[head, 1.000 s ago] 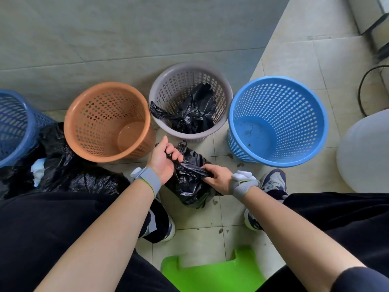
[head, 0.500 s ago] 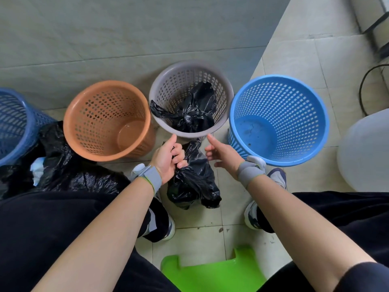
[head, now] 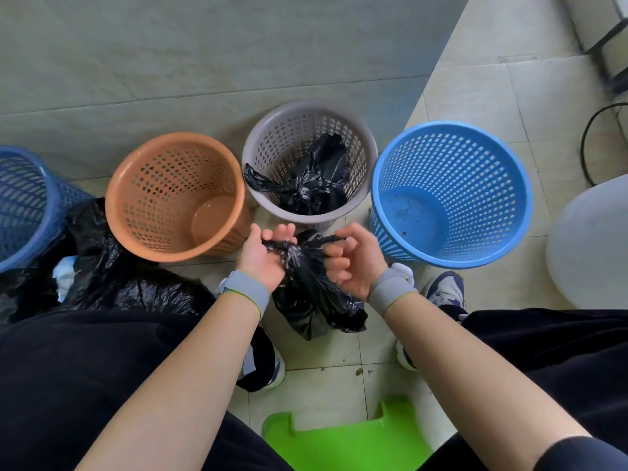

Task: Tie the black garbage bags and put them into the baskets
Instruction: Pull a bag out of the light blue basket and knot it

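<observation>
One garbage bag (head: 306, 294) in left hand (head: 261, 256), right hand (head: 353, 263)

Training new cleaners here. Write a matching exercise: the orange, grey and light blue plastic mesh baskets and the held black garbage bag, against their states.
1. orange plastic mesh basket
2. grey plastic mesh basket
3. light blue plastic mesh basket
4. crumpled black plastic garbage bag

A. gripped by left hand, right hand
B. bagless, rightmost
C. contains a knotted black bag
D. bagless, left of grey

Pairs: 1-D, 2-C, 3-B, 4-A.

Both hands (head: 307, 258) grip the black garbage bag (head: 311, 294) before four baskets (head: 452, 195).
</observation>
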`<state>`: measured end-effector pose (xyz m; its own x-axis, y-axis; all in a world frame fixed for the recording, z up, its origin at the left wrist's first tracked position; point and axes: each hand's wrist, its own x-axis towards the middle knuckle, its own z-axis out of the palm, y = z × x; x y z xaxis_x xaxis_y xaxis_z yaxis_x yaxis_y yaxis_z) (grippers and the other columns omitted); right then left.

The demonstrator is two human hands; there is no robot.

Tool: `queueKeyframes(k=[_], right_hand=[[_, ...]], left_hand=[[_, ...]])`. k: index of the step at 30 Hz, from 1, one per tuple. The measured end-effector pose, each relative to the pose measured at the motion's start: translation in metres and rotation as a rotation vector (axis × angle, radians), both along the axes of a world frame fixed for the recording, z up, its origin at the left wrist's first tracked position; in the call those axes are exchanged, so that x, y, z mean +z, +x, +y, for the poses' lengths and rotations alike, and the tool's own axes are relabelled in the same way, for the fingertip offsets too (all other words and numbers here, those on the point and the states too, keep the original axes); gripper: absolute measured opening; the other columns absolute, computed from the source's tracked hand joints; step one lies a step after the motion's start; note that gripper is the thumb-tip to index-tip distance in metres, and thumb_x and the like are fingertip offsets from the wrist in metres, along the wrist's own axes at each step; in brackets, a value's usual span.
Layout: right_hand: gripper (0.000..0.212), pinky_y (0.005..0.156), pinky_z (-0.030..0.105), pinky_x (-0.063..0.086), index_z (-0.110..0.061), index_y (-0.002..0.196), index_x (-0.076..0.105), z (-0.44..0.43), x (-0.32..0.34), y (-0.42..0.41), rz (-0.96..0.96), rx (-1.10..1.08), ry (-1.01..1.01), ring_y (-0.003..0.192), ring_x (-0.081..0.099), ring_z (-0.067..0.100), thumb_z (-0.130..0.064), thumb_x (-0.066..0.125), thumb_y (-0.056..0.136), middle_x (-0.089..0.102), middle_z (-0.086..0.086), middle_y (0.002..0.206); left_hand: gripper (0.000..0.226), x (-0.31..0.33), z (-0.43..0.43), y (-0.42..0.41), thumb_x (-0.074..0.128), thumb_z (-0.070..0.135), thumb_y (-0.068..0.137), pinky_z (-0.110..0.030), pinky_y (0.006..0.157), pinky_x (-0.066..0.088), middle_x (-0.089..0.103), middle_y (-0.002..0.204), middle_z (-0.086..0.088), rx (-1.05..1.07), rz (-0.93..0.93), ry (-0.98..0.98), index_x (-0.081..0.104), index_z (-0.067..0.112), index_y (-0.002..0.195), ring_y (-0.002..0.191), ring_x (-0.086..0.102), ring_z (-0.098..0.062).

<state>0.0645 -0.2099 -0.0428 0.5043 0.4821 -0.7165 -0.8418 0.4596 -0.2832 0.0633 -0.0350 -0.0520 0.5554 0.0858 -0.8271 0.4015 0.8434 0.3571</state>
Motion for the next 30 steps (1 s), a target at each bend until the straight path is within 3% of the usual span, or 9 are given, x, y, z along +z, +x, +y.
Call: queueKeyframes(k=[5, 10, 14, 18, 21, 23, 25, 27, 30], right_hand=[[0.055, 0.050, 0.030, 0.034, -0.016, 0.051, 0.045, -0.011, -0.025, -0.005, -0.740, 0.740, -0.944, 0.045, 0.037, 0.015, -0.052, 0.061, 0.089, 0.039, -0.005, 0.046], [0.066, 0.063, 0.032, 0.045, -0.011, 0.078, 0.068, -0.087, -0.066, -0.015, -0.711, 1.041, -1.293, 0.069, 0.060, 0.026, -0.068, 0.039, 0.094, 0.062, 0.006, 0.068], [0.066, 0.076, 0.036, 0.050, -0.010, 0.091, 0.070, -0.112, -0.084, -0.021, -0.622, 1.003, -1.442, 0.080, 0.063, 0.028, -0.066, 0.036, 0.096, 0.070, 0.012, 0.088], [0.058, 0.079, 0.037, 0.047, -0.014, 0.089, 0.063, -0.105, -0.102, -0.022, -0.605, 1.014, -1.605, 0.091, 0.063, 0.031, -0.062, 0.033, 0.098, 0.070, 0.014, 0.100], [0.050, 0.087, 0.038, 0.045, -0.013, 0.110, 0.060, -0.099, -0.102, -0.022, -0.565, 0.922, -1.578, 0.106, 0.061, 0.034, -0.056, 0.037, 0.098, 0.066, 0.016, 0.113], [0.046, 0.085, 0.038, 0.044, -0.014, 0.106, 0.054, -0.090, -0.093, -0.023, -0.622, 0.851, -1.491, 0.105, 0.058, 0.034, -0.058, 0.046, 0.094, 0.061, 0.012, 0.107], [0.060, 0.092, 0.041, 0.045, -0.015, 0.106, 0.047, -0.080, -0.085, -0.026, -0.721, 0.869, -1.429, 0.112, 0.052, 0.033, -0.071, 0.054, 0.082, 0.051, 0.010, 0.113], [0.096, 0.112, 0.049, 0.034, -0.012, 0.127, 0.041, -0.072, -0.073, -0.027, -0.769, 0.973, -1.373, 0.138, 0.032, 0.035, -0.086, 0.055, 0.068, 0.035, 0.016, 0.145], [0.118, 0.120, 0.055, 0.017, -0.018, 0.130, 0.031, -0.054, -0.058, -0.031, -0.818, 1.007, -1.374, 0.150, 0.005, 0.035, -0.098, 0.055, 0.047, 0.007, 0.010, 0.160]], left_hand=[[0.046, -0.007, 0.013, 0.001, 0.028, 0.036, 0.106, -0.033, 0.063, 0.041, 0.022, 0.040, 0.006, 0.079, 0.113, 0.185, 0.026, 0.021, 0.062, 0.032, 0.024, -0.014], [0.036, -0.013, 0.058, -0.006, 0.022, 0.024, 0.104, -0.025, 0.054, 0.030, 0.031, 0.060, 0.003, -0.009, 0.173, 0.359, 0.031, 0.023, 0.069, 0.048, 0.030, -0.012], [0.041, -0.015, 0.053, -0.003, 0.022, 0.031, 0.104, -0.020, 0.045, 0.018, 0.019, 0.039, 0.008, -0.018, 0.131, 0.479, 0.023, 0.023, 0.064, 0.031, 0.016, -0.010], [0.048, -0.019, 0.030, -0.006, 0.034, 0.044, 0.103, -0.024, 0.046, 0.031, 0.018, 0.040, 0.008, -0.143, 0.124, 0.627, 0.030, 0.020, 0.062, 0.034, 0.018, -0.012], [0.055, -0.019, 0.011, -0.009, 0.037, 0.050, 0.100, -0.039, 0.074, 0.049, 0.040, 0.040, 0.006, -0.345, 0.079, 0.646, 0.046, 0.018, 0.056, 0.042, 0.043, -0.016], [0.058, -0.012, -0.002, -0.009, 0.036, 0.055, 0.096, -0.040, 0.091, 0.045, 0.058, 0.057, -0.001, -0.639, 0.053, 0.796, 0.059, 0.019, 0.057, 0.067, 0.055, -0.023], [0.061, -0.001, -0.013, -0.007, 0.029, 0.052, 0.100, -0.033, 0.089, 0.039, 0.060, 0.081, -0.006, -0.959, 0.080, 1.020, 0.071, 0.016, 0.075, 0.084, 0.053, -0.025], [0.060, 0.010, -0.019, -0.003, 0.027, 0.049, 0.102, -0.035, 0.093, 0.042, 0.063, 0.094, -0.013, -1.130, 0.058, 1.206, 0.075, 0.016, 0.088, 0.092, 0.057, -0.031], [0.058, 0.020, -0.022, 0.003, 0.031, 0.053, 0.100, -0.037, 0.086, 0.054, 0.073, 0.078, -0.016, -1.148, 0.005, 1.056, 0.073, 0.014, 0.090, 0.080, 0.071, -0.032]])
